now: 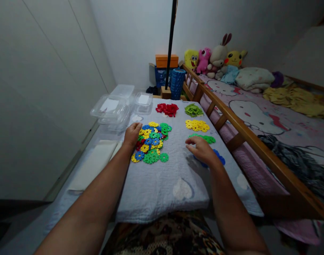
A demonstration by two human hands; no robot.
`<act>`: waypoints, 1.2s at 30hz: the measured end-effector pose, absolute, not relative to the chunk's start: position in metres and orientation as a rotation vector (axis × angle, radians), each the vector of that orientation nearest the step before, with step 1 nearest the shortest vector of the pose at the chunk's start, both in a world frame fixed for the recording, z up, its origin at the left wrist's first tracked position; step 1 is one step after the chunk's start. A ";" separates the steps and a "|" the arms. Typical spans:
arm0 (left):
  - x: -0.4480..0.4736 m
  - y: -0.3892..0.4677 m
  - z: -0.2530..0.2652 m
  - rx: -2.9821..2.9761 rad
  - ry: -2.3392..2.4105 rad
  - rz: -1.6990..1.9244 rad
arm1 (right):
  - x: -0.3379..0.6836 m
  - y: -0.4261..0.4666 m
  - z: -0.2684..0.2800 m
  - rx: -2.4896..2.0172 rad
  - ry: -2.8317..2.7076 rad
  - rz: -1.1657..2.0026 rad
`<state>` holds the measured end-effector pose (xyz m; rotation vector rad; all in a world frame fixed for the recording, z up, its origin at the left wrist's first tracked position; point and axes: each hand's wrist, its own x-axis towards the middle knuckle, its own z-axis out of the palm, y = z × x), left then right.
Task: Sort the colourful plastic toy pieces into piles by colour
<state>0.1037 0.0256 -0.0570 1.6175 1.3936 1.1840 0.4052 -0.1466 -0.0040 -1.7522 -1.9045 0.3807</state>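
A mixed heap of flower-shaped plastic discs (151, 141) in blue, yellow, green and red lies on the cloth-covered table (162, 191). My left hand (132, 134) rests at the heap's upper left edge, fingers curled together; whatever they may hold is hidden. Over on the right, my right hand (201, 149) hovers with thumb and fingers apart and nothing visible between them. Partly beneath it are blue discs (220, 157), with green discs (208, 139) just beyond. Farther back come yellow discs (197, 125), light green pieces (193, 110) and red pieces (167, 109), each in its own pile.
Clear plastic containers (111, 109) are stacked at the back left, beside a smaller clear box (144, 101). Folded pale cloth (95, 164) lies along the left. A wooden bed rail (231, 124) borders the table's right side. Behind stand a black pole (171, 42) and blue roller (177, 84).
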 end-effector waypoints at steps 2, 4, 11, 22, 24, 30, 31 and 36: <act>0.105 0.022 -0.055 1.604 1.366 1.144 | 0.373 -0.131 -0.003 -1.693 -2.046 0.431; 0.105 0.016 -0.055 1.582 1.321 1.122 | 0.342 -0.118 -0.007 -1.665 -2.114 0.433; 0.102 -0.013 -0.062 1.629 1.211 1.016 | 0.298 -0.103 -0.042 -1.728 -2.021 0.329; 0.127 -0.039 -0.061 2.108 1.168 0.903 | 0.324 -0.097 -0.065 -1.645 -1.900 0.331; 0.129 -0.038 -0.053 2.139 1.201 0.879 | 0.330 -0.098 -0.067 -1.629 -1.873 0.338; 0.125 0.007 -0.039 2.228 1.419 0.857 | 0.342 -0.100 -0.065 -1.604 -1.755 0.422; 0.124 0.017 -0.041 2.217 1.471 0.816 | 0.343 -0.100 -0.065 -1.607 -1.737 0.444; 0.121 0.047 -0.059 2.158 1.500 0.684 | 0.345 -0.101 -0.061 -1.627 -1.680 0.508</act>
